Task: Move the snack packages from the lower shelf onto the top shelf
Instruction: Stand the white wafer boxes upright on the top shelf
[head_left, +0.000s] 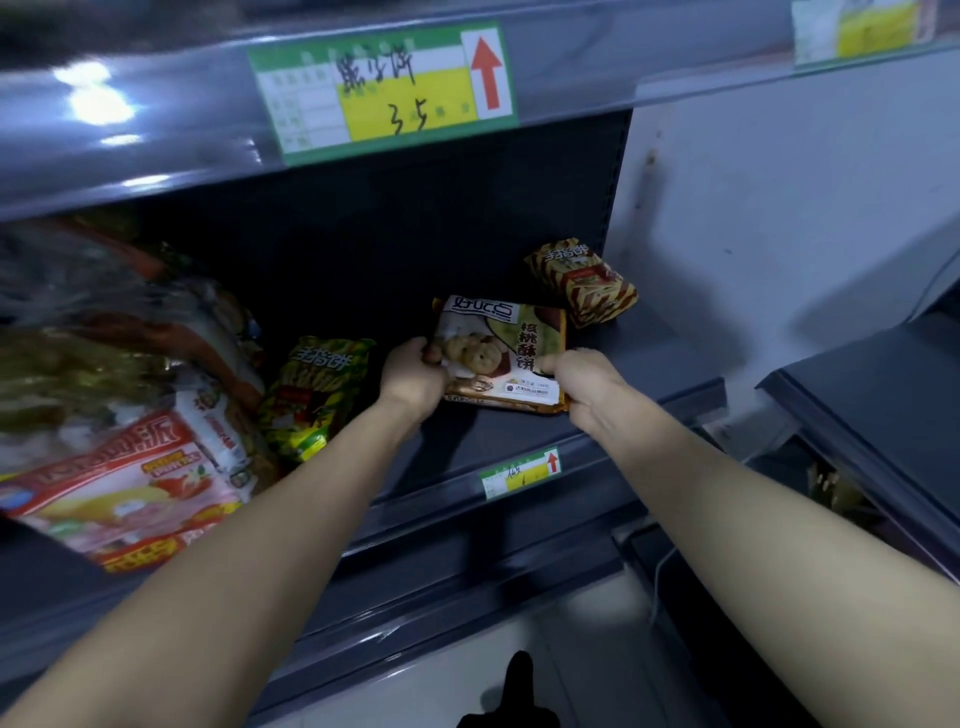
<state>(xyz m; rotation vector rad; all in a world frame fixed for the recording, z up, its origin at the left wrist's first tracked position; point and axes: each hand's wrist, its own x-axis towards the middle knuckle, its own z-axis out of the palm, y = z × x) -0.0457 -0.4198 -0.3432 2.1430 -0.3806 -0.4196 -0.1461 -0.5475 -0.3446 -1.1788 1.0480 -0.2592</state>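
Grey steel shelving, head view. Lower shelf (613, 415), front lip at 4 o'clock of centre; top shelf (156, 156) edge across 12 o'clock, its surface out of sight, so what it carries cannot be told.

Item 1: cookie pack (501, 356), tan and white, at centre, held at both near corners. Whether its far end rests on the lower shelf or is lifted clear cannot be told. Left hand (413, 379) pinches the 9 o'clock corner, thumb on top. Right hand (582, 387) pinches the 4 o'clock corner, fingers curled under.

Item 2: brown striped pack (582, 280), at 2 o'clock of the cookie pack, tilted on the shelf near the back right corner, apart from the hands.

Item 3: green striped pack (311, 400), at 9 o'clock of the left hand, leaning against a blurred heap of bags (119, 395) farther to 9 o'clock.

Price tag (384, 88), green and yellow with red arrow, on the top shelf lip at 12 o'clock.

Status, judged: early. One pack in hand, not yet raised; at least two more packs and the heap remain below.
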